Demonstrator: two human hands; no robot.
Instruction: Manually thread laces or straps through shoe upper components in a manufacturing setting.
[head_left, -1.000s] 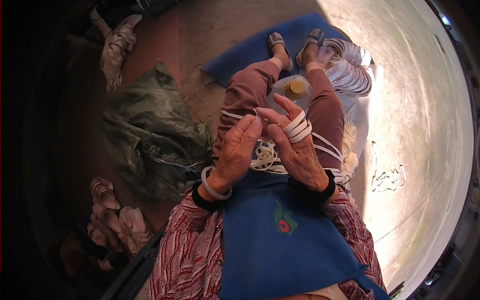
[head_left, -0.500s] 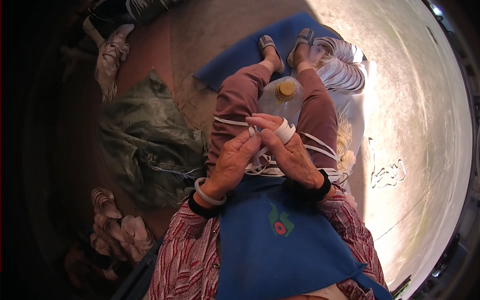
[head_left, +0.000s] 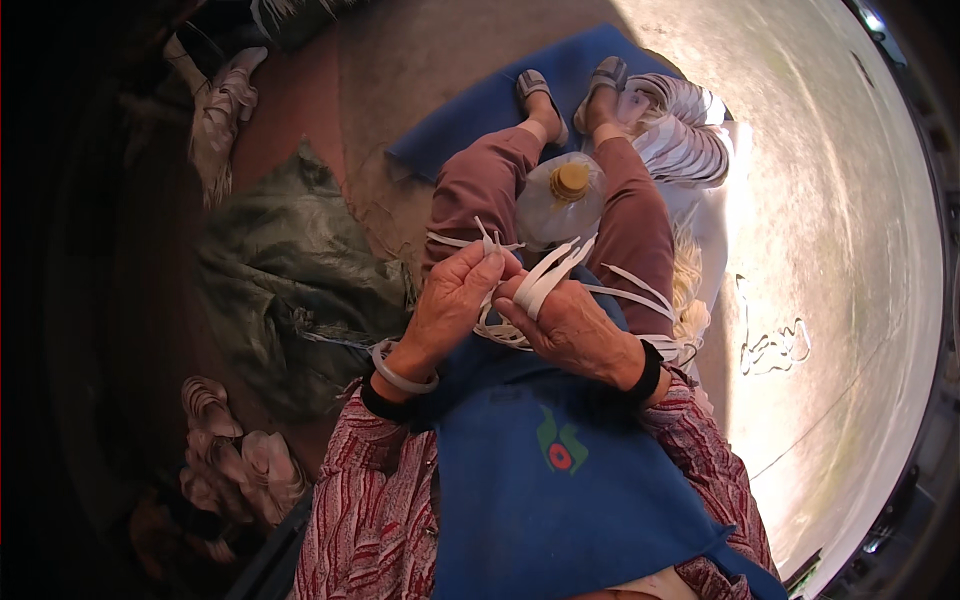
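My left hand point(head_left: 452, 298) pinches white shoelaces between thumb and fingers, their narrow tips sticking out past the fingertips. Beside it, my right hand point(head_left: 575, 328) is closed, with a flat bunch of white shoelaces point(head_left: 545, 283) looped across its fingers and ends pointing up and away. More white lace point(head_left: 505, 333) hangs in loops under the two hands. Other laces point(head_left: 640, 290) lie over my right thigh, and one crosses my left thigh. A blue apron point(head_left: 530, 480) covers my lap.
Between my knees stands a clear plastic bottle point(head_left: 565, 205) with a yellow cap. Banded lace bundles point(head_left: 680, 150) lie by my right foot, on a blue mat's edge. Dark green sheeting point(head_left: 300, 270) and pinkish-white bundles point(head_left: 245, 465) are on the left floor; a loose lace point(head_left: 775, 350) lies right.
My hands have drawn slightly apart. The laces on my right hand now fan out past its fingers, and several tips show above my left fingertips.
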